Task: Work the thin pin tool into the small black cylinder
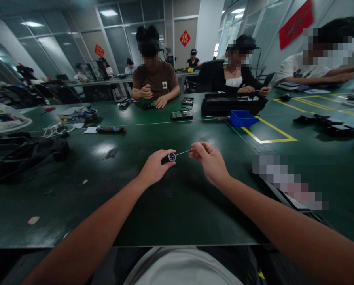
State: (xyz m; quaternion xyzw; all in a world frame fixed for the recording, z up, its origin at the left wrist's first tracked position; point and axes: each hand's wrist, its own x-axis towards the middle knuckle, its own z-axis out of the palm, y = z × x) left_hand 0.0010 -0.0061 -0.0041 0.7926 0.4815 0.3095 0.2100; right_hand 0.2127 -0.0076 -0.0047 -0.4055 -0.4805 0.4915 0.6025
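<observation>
My left hand (157, 165) is wrapped round a small black cylinder (171, 157) with a pale round rim, its open end facing right. A thin metal rod (182, 152) runs from inside that rim to my right hand (208, 160), whose thumb and fingers pinch its reddish far end. Both hands are held above the green table (177, 206), close together near its middle. What lies inside the cylinder is too small to make out.
Ahead are circuit boards (182, 114), a blue bin (243, 118), a long black tray (233, 105) and a dark pen-like tool (110, 130). Black parts (31, 154) lie left, a blurred flat item (286, 182) right. People sit across the table.
</observation>
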